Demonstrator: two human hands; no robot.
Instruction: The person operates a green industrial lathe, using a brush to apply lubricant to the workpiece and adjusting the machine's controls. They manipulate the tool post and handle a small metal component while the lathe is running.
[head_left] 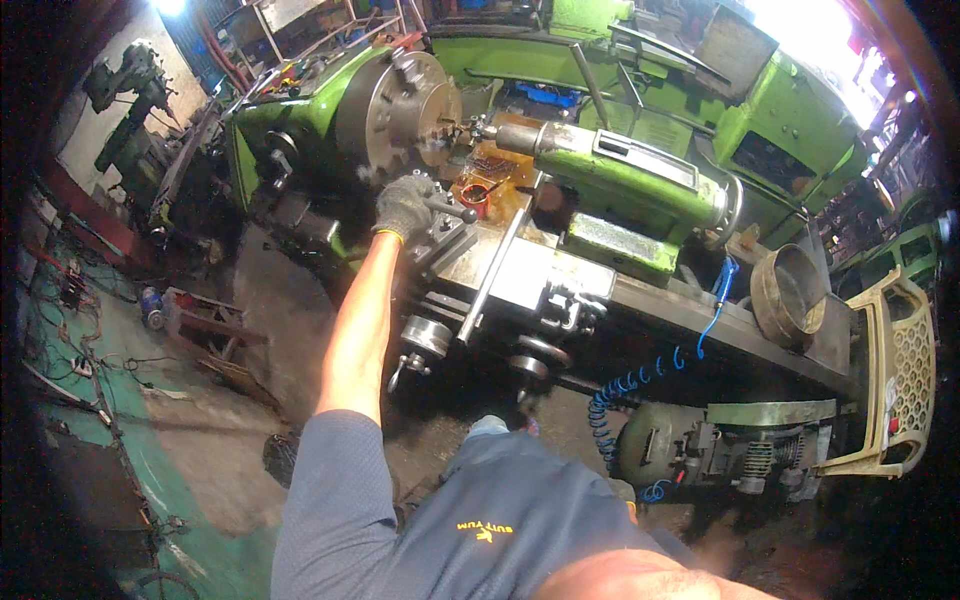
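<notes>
Lathe chuck, upper L: if turning, cd snag gloved L hand, just below. Lever on tool post, R of hand, cd slip if grip's loose. L fingers bent over post nr lever base; spread/tightness can't tell. R hand, mostly hidden by shirt; fingers can't tell.

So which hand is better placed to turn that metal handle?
Probably the left hand: it's up at the metal handle, while the right hand is low beside the shirt, mostly hidden.
</notes>
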